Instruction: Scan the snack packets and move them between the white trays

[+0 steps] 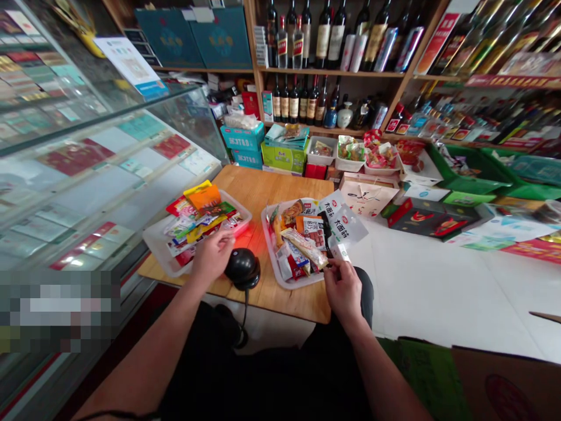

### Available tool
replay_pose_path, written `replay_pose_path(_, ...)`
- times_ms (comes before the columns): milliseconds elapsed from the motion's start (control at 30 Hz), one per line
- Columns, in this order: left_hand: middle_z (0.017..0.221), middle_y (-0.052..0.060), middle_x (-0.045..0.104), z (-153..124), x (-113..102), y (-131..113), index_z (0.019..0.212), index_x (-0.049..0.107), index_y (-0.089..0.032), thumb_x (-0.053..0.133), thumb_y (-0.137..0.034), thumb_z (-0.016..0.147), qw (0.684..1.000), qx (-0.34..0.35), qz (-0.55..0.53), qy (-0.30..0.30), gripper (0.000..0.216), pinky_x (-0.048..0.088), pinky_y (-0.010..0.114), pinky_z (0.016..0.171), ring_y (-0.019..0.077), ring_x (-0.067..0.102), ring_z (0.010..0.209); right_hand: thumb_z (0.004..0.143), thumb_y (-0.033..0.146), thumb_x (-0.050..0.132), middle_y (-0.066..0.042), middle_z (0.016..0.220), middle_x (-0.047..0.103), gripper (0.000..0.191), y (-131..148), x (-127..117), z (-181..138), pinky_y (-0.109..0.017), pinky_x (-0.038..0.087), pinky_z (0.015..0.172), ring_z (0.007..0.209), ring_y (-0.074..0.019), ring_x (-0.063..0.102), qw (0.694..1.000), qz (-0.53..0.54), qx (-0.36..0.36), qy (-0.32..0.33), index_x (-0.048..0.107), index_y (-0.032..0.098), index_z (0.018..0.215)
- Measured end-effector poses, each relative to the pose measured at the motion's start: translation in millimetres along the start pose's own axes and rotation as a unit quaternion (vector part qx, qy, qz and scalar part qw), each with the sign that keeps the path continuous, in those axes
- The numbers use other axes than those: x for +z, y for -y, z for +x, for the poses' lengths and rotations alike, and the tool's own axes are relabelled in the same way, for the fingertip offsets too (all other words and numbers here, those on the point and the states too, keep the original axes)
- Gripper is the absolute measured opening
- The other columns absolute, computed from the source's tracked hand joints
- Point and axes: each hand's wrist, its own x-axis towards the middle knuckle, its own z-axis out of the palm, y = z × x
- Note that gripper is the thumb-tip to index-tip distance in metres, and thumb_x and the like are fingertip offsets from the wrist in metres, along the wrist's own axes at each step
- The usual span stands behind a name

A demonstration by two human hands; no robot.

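Observation:
My left hand (pixel 214 255) is closed, fingertips pressed together at the near right rim of the left plastic tray (pixel 164 263). Anything pinched there is too small to make out. Colourful snack packets (pixel 205 216) are heaped in that tray. Just right of this hand stands a black barcode scanner (pixel 242 266), casting a red glow on the wood. My right hand (pixel 344 286) pinches at the near right corner of the right plastic tray (pixel 291 284), on the end of a long cream-and-gold snack packet (pixel 305 248). Grey-white packets (pixel 339 219) stick out over that tray's far right side.
Both trays rest on a small wooden table (pixel 236 175) in front of my knees. A glass display counter (pixel 131 152) runs along the left. Shelves of bottles (pixel 324 41) and snack bins (pixel 322 149) stand behind; a cardboard box (pixel 504 380) is at lower right.

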Motion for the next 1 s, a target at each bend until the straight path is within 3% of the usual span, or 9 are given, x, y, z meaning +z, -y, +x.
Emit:
replay_pose_path(100,0.118,0.010,0.075,-16.1,-30.1,52.0,0.116,0.070,-0.019,0.054,-0.040,0.093,0.985,-0.053,0.162,-0.031,0.035,0.051,0.036,0.098,0.0273,0.070,0.107,0.090,0.024,0.060,-0.005,0.088,0.066,0.016,-0.4,1.6,-5.2,-0.032,0.051,0.071,0.075,-0.0182,0.061,1.000,0.006,-0.004,0.007,0.069,0.020,0.102)
replay_pose_path(200,0.120,0.015,0.073,-35.3,-49.6,86.9,0.125,0.068,-0.016,0.047,-0.043,0.096,0.955,-0.082,0.283,0.025,0.046,0.050,0.040,0.096,0.0322,0.068,0.109,0.091,0.024,0.060,-0.004,0.089,0.067,0.014,2.0,5.7,-9.0,-0.032,0.051,0.072,0.076,-0.0182,0.061,1.000,0.019,-0.011,0.015,0.070,0.020,0.100)
replay_pose_path(267,0.119,0.017,0.073,-48.6,-56.1,96.6,0.129,0.067,-0.015,0.040,-0.043,0.099,0.939,-0.080,0.329,0.069,0.050,0.049,0.040,0.094,0.0326,0.068,0.108,0.092,0.024,0.061,-0.004,0.087,0.066,0.013,5.1,8.4,-10.4,-0.032,0.051,0.072,0.076,-0.0181,0.062,0.999,0.029,-0.017,0.024,0.070,0.020,0.100)
replay_pose_path(467,0.097,0.016,0.076,-82.7,-58.2,80.9,0.117,0.073,-0.017,0.032,-0.044,0.102,0.903,-0.072,0.414,0.092,0.052,0.048,0.040,0.082,0.0318,0.070,0.089,0.092,0.025,0.064,-0.002,0.084,0.065,0.010,15.0,12.5,-13.5,-0.030,0.050,0.070,0.073,-0.0169,0.061,0.998,0.035,-0.026,0.042,0.070,0.020,0.098)
replay_pose_path(600,0.090,0.016,0.075,-100.1,-54.6,63.3,0.107,0.075,-0.015,0.031,-0.041,0.102,0.899,-0.070,0.424,0.087,0.051,0.046,0.041,0.078,0.0317,0.070,0.083,0.092,0.025,0.064,-0.002,0.085,0.065,0.009,19.2,13.6,-17.2,-0.030,0.050,0.069,0.073,-0.0165,0.061,0.997,0.035,-0.031,0.058,0.070,0.020,0.096)
replay_pose_path(833,0.104,0.016,0.077,-112.0,-56.4,61.5,0.112,0.074,-0.014,0.035,-0.043,0.102,0.918,-0.093,0.379,0.064,0.049,0.048,0.043,0.087,0.0331,0.071,0.096,0.092,0.025,0.064,-0.001,0.081,0.063,0.009,22.3,17.9,-21.7,-0.030,0.049,0.067,0.069,-0.0160,0.059,0.996,0.039,-0.041,0.073,0.070,0.020,0.096)
replay_pose_path(1000,0.124,0.013,0.073,-87.7,-59.0,72.6,0.121,0.071,-0.015,0.040,-0.043,0.101,0.959,-0.091,0.264,0.038,0.046,0.049,0.039,0.100,0.0300,0.067,0.114,0.092,0.025,0.062,-0.003,0.086,0.066,0.009,31.1,24.1,-20.5,-0.032,0.051,0.070,0.073,-0.0177,0.061,0.995,0.048,-0.052,0.075,0.070,0.021,0.095)
